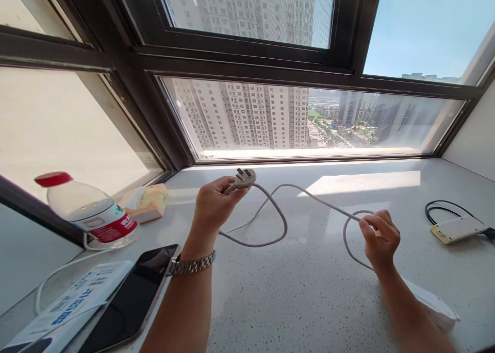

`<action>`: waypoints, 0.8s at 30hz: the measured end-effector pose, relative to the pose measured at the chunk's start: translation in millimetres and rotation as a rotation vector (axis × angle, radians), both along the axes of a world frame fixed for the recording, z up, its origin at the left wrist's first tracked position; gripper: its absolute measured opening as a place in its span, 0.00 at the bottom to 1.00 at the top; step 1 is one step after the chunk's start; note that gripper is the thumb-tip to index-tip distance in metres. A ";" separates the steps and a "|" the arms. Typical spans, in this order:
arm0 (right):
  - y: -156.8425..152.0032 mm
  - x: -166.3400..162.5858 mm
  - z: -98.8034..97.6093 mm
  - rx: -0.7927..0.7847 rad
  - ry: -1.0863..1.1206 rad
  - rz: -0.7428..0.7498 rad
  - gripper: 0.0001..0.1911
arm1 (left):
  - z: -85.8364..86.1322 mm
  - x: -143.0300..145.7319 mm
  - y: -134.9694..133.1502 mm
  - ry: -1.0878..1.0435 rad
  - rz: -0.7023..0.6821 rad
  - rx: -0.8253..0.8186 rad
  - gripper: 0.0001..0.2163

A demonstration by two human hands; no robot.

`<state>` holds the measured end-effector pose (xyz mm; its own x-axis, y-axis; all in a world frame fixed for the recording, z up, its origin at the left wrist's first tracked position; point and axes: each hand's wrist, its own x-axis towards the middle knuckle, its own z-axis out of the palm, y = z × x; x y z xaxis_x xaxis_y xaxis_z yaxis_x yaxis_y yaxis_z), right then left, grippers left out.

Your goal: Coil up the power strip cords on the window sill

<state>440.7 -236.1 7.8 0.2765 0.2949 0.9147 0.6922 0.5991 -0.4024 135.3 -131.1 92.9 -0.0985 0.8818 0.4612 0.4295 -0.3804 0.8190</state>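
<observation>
My left hand is closed round the neck of a grey three-pin plug, held up above the speckled white sill. Its grey cable loops down over the sill and runs right. My right hand pinches that cable further along, fingers curled round it. A metal watch sits on my left wrist. Under my right forearm lies a white block, partly hidden; the cable seems to lead to it.
At the left stand a plastic bottle with a red cap, a tissue pack, a dark phone and a printed leaflet. A small white device with a black cord lies at the right. Window panes rise behind the sill.
</observation>
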 end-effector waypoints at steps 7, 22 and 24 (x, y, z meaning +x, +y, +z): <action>-6.8 -1.6 8.3 0.203 0.029 0.117 0.20 | 2.2 -2.9 2.0 -0.089 0.312 0.312 0.14; -12.6 -13.6 16.5 -0.405 0.537 1.125 0.26 | -4.8 76.7 -49.0 0.399 -0.288 0.457 0.14; -13.0 -16.0 15.0 -0.537 0.578 1.135 0.30 | -7.1 82.6 -54.2 0.414 -0.358 0.455 0.13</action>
<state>424.8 -249.1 22.8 -0.0525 0.8879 0.4570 -0.4086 0.3984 -0.8212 217.9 -185.3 85.8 0.4236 0.5383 0.7285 0.4558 -0.8217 0.3422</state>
